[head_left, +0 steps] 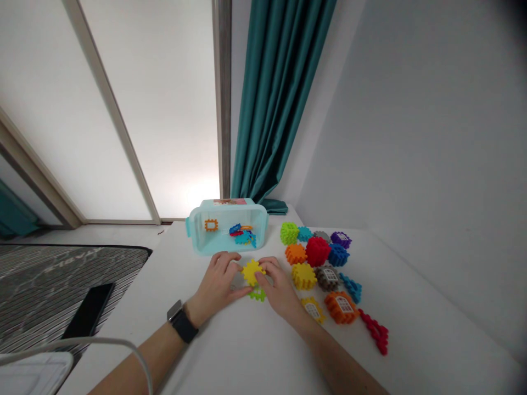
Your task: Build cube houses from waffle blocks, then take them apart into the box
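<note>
The left hand (218,281) curved its fingers closely around a grey plastic waffle-edged tile (237,282), while the right hand (276,286) pinched a yellow gear-edged plastic tile (252,272) from the side. The yellow tile sat between both hands, just above a lime-green plastic tile (258,295) on the white table (197,329).

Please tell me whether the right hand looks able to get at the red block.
Probably yes: the red block lies close by, though the right hand is touching a yellow star piece. An orange block and a yellow block sit between them, but the hand could likely reach over them.
</note>
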{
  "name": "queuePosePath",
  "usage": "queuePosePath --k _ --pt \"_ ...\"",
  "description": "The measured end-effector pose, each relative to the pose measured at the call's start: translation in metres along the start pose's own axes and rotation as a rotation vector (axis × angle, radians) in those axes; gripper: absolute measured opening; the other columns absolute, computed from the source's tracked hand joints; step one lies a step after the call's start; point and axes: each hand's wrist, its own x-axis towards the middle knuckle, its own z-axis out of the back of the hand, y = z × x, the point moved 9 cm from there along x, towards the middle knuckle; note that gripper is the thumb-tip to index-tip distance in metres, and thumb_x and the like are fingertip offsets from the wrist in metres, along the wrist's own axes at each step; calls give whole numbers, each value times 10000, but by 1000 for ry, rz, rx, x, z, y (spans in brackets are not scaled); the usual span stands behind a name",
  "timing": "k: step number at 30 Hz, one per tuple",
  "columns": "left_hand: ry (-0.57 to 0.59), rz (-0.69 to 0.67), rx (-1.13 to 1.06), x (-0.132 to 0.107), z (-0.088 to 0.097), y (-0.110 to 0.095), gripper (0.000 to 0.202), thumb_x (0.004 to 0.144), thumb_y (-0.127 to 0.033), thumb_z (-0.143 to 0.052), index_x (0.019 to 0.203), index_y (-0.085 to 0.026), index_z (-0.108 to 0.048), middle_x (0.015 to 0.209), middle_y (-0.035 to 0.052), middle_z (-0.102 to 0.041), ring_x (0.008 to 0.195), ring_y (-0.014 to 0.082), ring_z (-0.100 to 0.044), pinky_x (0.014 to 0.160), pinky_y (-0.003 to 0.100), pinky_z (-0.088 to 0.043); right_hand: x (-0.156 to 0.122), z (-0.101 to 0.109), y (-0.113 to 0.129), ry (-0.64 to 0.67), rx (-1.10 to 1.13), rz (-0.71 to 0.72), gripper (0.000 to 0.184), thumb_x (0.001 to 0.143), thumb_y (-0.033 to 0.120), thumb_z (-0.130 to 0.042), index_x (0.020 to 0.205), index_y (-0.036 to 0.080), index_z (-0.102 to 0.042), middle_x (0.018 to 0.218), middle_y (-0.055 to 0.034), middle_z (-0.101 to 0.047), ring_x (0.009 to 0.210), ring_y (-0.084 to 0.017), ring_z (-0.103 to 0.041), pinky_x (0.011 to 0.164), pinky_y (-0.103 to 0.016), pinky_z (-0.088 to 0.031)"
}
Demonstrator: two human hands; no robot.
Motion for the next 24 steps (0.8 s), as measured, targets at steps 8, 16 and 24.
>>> queuePosePath --k 8,16,24 --pt "132 -118 42 1 -6 -4 611 792 -382 -782 1323 -237 -518 1273 153 -563 1153 318 -550 963 493 -492 3 2 3 139 -36 47 241 984 315 -476 793 209 -577 988 -54 -618 956 -184 -631 850 -321 -535" --pt "45 -3 -54 -1 -3 11 477 775 -411 -797 1155 -211 -590 1219 135 -581 1118 290 -573 945 457 -508 -3 -4 13 183 -202 139 398 976 274 -500 1368 212 -494 1271 -117 -617 1197 -231 -582 1019 -428 -506" --pt "16 114 -109 -3 5 26 439 782 -383 -789 1138 -232 -582 1238 122 -553 1137 283 -570 956 459 -509 -10 -13 31 242 -514 389 526 957 212 -542 1468 254 -426 1468 -115 -520 1381 -268 -451 1091 -517 -472"
